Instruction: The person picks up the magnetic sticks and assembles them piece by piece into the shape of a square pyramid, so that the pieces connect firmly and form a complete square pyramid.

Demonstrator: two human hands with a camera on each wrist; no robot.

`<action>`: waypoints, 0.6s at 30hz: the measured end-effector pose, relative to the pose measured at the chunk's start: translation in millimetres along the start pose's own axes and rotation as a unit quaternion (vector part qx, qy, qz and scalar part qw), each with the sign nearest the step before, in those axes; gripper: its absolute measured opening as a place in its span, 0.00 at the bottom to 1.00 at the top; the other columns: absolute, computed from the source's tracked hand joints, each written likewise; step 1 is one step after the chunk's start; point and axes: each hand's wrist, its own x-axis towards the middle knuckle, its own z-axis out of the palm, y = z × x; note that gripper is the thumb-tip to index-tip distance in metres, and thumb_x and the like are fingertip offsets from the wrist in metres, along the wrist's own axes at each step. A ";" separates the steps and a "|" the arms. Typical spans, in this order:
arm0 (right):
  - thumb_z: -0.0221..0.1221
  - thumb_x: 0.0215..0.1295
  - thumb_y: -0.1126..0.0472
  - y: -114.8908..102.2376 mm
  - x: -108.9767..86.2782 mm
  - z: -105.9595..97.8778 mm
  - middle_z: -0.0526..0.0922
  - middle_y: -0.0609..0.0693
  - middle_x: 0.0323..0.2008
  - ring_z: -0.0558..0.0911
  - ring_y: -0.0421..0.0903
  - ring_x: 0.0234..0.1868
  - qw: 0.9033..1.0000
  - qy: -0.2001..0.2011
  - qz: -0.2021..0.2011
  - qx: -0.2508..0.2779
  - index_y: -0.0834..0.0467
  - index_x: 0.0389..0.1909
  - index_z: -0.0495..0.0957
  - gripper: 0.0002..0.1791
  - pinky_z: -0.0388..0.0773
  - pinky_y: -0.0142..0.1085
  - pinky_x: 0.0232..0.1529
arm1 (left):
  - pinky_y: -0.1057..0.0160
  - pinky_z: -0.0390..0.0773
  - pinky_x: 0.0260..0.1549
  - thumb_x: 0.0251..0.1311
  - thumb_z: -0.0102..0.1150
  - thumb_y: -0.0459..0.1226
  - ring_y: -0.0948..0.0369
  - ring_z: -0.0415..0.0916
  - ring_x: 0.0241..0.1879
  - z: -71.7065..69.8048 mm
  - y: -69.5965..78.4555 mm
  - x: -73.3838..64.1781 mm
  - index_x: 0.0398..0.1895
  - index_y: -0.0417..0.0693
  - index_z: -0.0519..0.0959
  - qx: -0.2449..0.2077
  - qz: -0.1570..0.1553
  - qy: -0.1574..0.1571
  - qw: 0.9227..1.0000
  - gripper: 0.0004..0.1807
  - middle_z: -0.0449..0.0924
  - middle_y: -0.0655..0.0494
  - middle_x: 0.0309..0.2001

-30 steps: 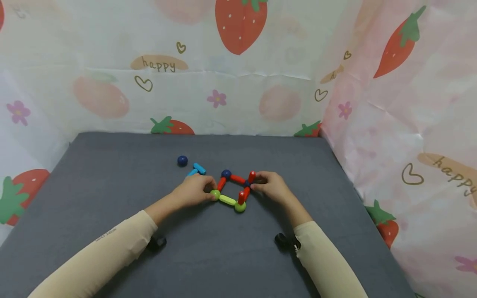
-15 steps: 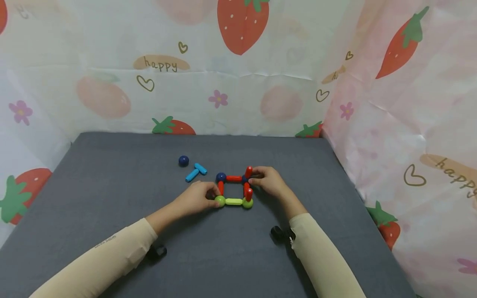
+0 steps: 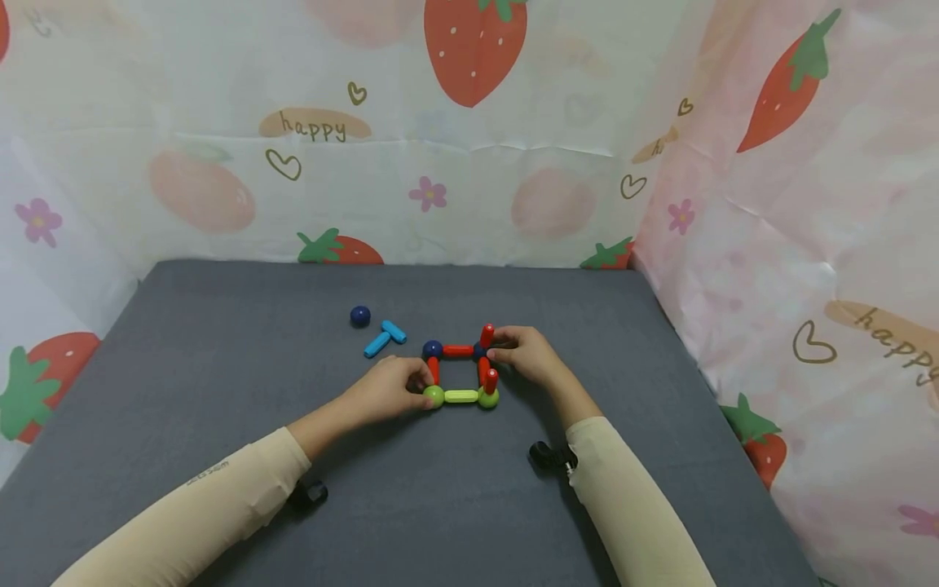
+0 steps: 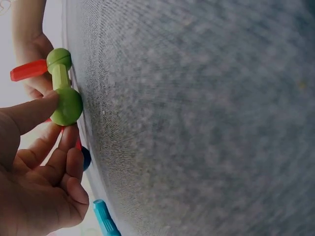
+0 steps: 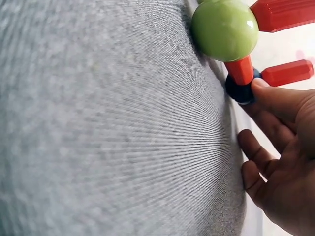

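Note:
A square of rods and balls lies on the grey tabletop. Its front side is a light green rod (image 3: 461, 396); the other sides are red rods such as the back one (image 3: 458, 351). My left hand (image 3: 385, 387) pinches the front-left green ball (image 4: 68, 105) between thumb and fingers. At the back-right corner, my right hand (image 3: 531, 356) pinches a dark blue ball (image 5: 239, 92). From that ball a red rod (image 3: 487, 335) stands up. Another upright red rod (image 3: 491, 381) rises from the front-right green ball (image 3: 488, 399). A dark blue ball (image 3: 433, 349) forms the back-left corner.
Behind the left hand lie two light blue rods (image 3: 377, 345) and a loose dark blue ball (image 3: 360, 316). Strawberry-patterned sheeting (image 3: 455, 163) borders the grey tabletop (image 3: 425, 522) at the back and sides. A black device (image 3: 546, 458) sits at the right wrist.
Both hands have turned the square from a slant until its sides run parallel to the table edges. The left hand came forward off the light blue rods, the right moved slightly back.

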 end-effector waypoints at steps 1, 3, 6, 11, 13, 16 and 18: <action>0.66 0.69 0.59 -0.2 0.1 0.0 0.86 0.54 0.55 0.83 0.51 0.56 1.000 0.000 -0.001 0.000 0.56 0.60 0.82 0.20 0.78 0.47 0.56 | 0.55 0.77 0.48 0.57 0.76 0.46 0.63 0.77 0.44 0.0 0.2 -0.3 0.40 0.57 0.83 0.003 -0.001 0.000 1.000 0.12 0.83 0.65 0.38; 0.66 0.70 0.59 -0.4 0.0 -0.3 0.86 0.54 0.55 0.83 0.51 0.55 1.000 -0.002 -0.004 -0.003 0.56 0.61 0.82 0.20 0.78 0.46 0.56 | 0.54 0.76 0.49 0.57 0.76 0.46 0.62 0.76 0.45 0.0 1.0 -0.8 0.40 0.58 0.83 0.006 -0.003 0.001 1.000 0.12 0.84 0.65 0.38; 0.66 0.70 0.59 -0.6 -0.5 -0.6 0.86 0.54 0.55 0.83 0.51 0.55 1.000 -0.003 -0.009 -0.011 0.56 0.60 0.82 0.19 0.79 0.46 0.54 | 0.54 0.75 0.50 0.57 0.76 0.46 0.61 0.75 0.45 0.0 2.1 -1.2 0.40 0.58 0.83 0.007 -0.006 -0.001 1.000 0.12 0.84 0.64 0.39; 0.67 0.69 0.57 -0.2 -0.4 -0.1 0.86 0.53 0.55 0.84 0.50 0.55 1.000 -0.005 -0.012 -0.017 0.54 0.59 0.83 0.19 0.80 0.46 0.54 | 0.54 0.76 0.50 0.57 0.76 0.46 0.61 0.76 0.45 -0.2 3.2 -1.4 0.40 0.57 0.83 0.011 -0.003 -0.003 1.000 0.12 0.84 0.64 0.39; 0.67 0.69 0.57 0.0 -0.3 0.0 0.86 0.53 0.55 0.84 0.50 0.55 1.000 -0.004 -0.014 -0.016 0.54 0.58 0.83 0.19 0.80 0.46 0.54 | 0.54 0.76 0.50 0.57 0.76 0.46 0.61 0.76 0.45 -0.7 2.8 -1.4 0.40 0.57 0.83 0.013 0.000 -0.004 1.000 0.12 0.84 0.64 0.39; 0.67 0.68 0.57 0.2 0.5 0.0 0.86 0.53 0.54 0.84 0.51 0.54 1.000 -0.001 -0.015 -0.013 0.54 0.58 0.83 0.19 0.80 0.46 0.53 | 0.54 0.76 0.50 0.58 0.75 0.46 0.62 0.77 0.45 -2.7 2.7 -2.2 0.40 0.57 0.83 0.010 0.003 -0.008 1.000 0.12 0.85 0.64 0.40; 0.68 0.68 0.58 0.1 1.3 0.2 0.86 0.53 0.54 0.84 0.50 0.53 1.000 0.000 -0.014 -0.009 0.55 0.58 0.83 0.19 0.79 0.46 0.53 | 0.55 0.77 0.50 0.59 0.75 0.45 0.62 0.78 0.46 -5.2 2.0 -2.8 0.41 0.56 0.83 0.001 0.007 -0.013 1.000 0.11 0.85 0.64 0.41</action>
